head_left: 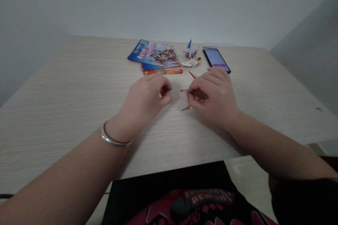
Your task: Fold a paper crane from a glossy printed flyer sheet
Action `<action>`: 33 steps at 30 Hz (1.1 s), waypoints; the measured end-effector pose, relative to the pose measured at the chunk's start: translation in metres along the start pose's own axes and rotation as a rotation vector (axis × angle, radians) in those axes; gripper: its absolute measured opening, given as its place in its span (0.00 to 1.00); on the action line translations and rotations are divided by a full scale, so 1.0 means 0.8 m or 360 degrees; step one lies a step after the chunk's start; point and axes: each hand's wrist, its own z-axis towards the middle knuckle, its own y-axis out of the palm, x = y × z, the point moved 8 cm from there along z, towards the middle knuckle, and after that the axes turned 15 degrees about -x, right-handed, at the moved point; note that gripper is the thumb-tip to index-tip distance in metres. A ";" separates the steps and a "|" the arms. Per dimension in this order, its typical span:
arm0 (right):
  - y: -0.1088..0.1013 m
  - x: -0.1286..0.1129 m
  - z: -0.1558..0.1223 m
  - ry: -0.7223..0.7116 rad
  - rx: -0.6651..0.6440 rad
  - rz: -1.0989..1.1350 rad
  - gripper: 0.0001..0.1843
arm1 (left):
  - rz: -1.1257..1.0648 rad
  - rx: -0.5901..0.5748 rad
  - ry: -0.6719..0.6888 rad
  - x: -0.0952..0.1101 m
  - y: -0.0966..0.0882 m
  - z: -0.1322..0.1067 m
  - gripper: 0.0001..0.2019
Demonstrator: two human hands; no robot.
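Observation:
My right hand point(215, 93) pinches a small piece of folded paper, with its thumb and forefinger pressed together. Thin red, white and dark points of this folded paper point(185, 108) stick out around the fingers; the palm side and fingers hide the rest, but it resembles the paper cranes behind. To its left, my left hand point(148, 95) hovers a short gap away, fingers curled and thumb close to the forefinger, with nothing visible between them. Both hands are above the middle of the wooden table point(66, 112).
Behind my hands lies a stack of colourful printed papers point(161, 54). Beside it stand folded paper cranes point(192, 58), one bluish and one mostly white. A phone point(216, 59) with a lit screen lies right of them. The wall point(169, 7) borders the table's far edge.

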 end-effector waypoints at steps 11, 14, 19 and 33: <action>0.004 -0.002 0.003 0.0002 -0.0040 0.0150 0.04 | -0.0291 0.0065 0.0294 0.026 0.002 -0.008 0.05; 0.007 0.000 0.005 0.0034 -0.0087 0.0194 0.03 | -0.0247 0.0087 0.0276 0.027 0.000 -0.009 0.06; 0.010 0.005 0.005 0.0072 -0.0085 0.0313 0.03 | -0.0242 0.0077 0.0198 0.024 -0.002 -0.008 0.06; 0.011 0.012 0.004 0.0089 -0.0038 0.0506 0.05 | -0.0551 0.0043 -0.0035 0.009 0.003 -0.005 0.05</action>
